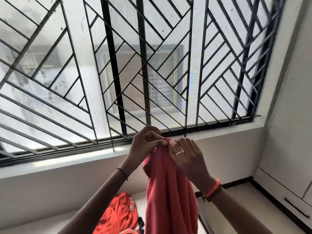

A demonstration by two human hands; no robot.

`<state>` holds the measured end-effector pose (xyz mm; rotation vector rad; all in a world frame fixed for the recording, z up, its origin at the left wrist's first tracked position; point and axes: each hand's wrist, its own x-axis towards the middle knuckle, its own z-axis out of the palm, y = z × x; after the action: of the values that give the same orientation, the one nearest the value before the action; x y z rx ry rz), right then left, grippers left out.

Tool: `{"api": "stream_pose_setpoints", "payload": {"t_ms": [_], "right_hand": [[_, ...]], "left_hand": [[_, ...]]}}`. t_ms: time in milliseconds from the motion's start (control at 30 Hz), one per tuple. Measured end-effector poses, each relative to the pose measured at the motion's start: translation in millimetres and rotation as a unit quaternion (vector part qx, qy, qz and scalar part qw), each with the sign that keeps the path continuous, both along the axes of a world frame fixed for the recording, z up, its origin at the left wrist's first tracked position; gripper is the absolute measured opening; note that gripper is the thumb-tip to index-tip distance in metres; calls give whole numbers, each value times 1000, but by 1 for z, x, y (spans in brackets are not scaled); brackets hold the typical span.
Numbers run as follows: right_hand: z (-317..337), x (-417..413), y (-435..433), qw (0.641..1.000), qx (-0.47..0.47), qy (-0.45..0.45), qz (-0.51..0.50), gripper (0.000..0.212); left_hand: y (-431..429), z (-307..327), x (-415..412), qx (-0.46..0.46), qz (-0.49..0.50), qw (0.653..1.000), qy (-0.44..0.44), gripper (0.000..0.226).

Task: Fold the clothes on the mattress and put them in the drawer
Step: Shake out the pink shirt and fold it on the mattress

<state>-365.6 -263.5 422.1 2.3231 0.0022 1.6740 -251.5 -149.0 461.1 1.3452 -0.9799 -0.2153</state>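
Head camera: we hold a pink-red shirt [168, 191] up in front of the window grille [152, 65], with both arms raised. Our left hand [145, 142] and right hand [185, 156] meet at the top of the cloth, close together. Each is clamped on the bunched upper edge: the left thumb and fingers are curled round the fabric, and the right hand pinches it just beside them. The shirt hangs straight down from that grip in long folds between our forearms, off the bed, and its lower part runs out of the bottom of the view.

A ring [180, 152] shows on a right finger. An orange bracelet [212, 190] sits on the right wrist and a thin dark band [122, 173] on the left.

Below and to the left of the hanging shirt, an orange garment [118, 215] lies crumpled on the pale mattress [141, 206]. A small dark object at its right edge is too blurred to tell.

At the far right, well apart from the hands, a white drawer [287, 198] with a dark slot handle stands closed against the wall.
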Motion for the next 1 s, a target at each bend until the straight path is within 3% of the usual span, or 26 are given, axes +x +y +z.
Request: {"api": "stream_pose_setpoints", "payload": {"t_ms": [67, 133, 233, 300, 367, 433, 500, 633, 833, 1000], "right_hand": [[-8, -3, -1, 998, 5, 46, 30, 20], [-14, -6, 1, 985, 99, 72, 122, 24], [-7, -9, -1, 908, 312, 83, 268, 12], [1, -5, -8, 845, 438, 112, 285, 33], [7, -1, -13, 774, 532, 209, 271, 60], [9, 2, -12, 723, 562, 287, 280, 50], [11, 3, -11, 719, 563, 283, 293, 34], [7, 13, -9, 718, 590, 221, 297, 32], [-14, 25, -9, 749, 578, 204, 252, 27], [-26, 31, -6, 743, 582, 214, 251, 54]], "left_hand": [[2, -1, 4, -9, 9, 1000, 19, 32], [3, -2, 8, -11, 11, 1000, 19, 32], [2, -5, 10, 6, -2, 1000, -13, 37], [0, -5, 9, 15, -13, 999, -39, 38], [-2, -4, 9, 19, -19, 998, -57, 37], [-3, -3, 11, 12, -23, 998, -54, 36], [-3, -2, 12, 16, -28, 998, -51, 36], [2, -1, 11, 45, -63, 996, -34, 28], [12, -11, 13, 91, -80, 991, -53, 21], [16, -18, 16, 149, -59, 981, -106, 22]]}}
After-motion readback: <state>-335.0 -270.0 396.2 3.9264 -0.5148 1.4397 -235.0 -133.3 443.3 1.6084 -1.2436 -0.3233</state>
